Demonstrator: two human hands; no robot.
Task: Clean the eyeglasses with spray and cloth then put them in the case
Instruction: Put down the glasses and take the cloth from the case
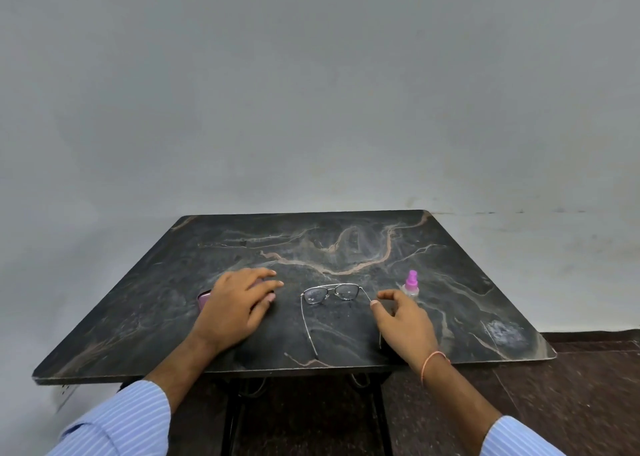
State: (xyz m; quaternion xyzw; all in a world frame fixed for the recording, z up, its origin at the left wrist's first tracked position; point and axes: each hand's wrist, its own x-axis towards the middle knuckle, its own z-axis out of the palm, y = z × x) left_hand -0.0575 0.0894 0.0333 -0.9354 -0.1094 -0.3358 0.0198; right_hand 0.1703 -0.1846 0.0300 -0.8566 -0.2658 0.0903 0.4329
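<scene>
Thin metal-framed eyeglasses lie on the dark marble table, temples unfolded and pointing toward me. My right hand is at the right temple, with curled thumb and forefinger pinching the wire just behind the lens. A small clear spray bottle with a pink nozzle stands just beyond that hand. My left hand lies palm down, fingers fairly straight, on a pink case; only the case's left end shows. No cloth is visible.
The table's near edge runs just in front of my wrists, above a black metal stand. A plain grey wall stands behind the table. Dark tiled floor shows at the lower right.
</scene>
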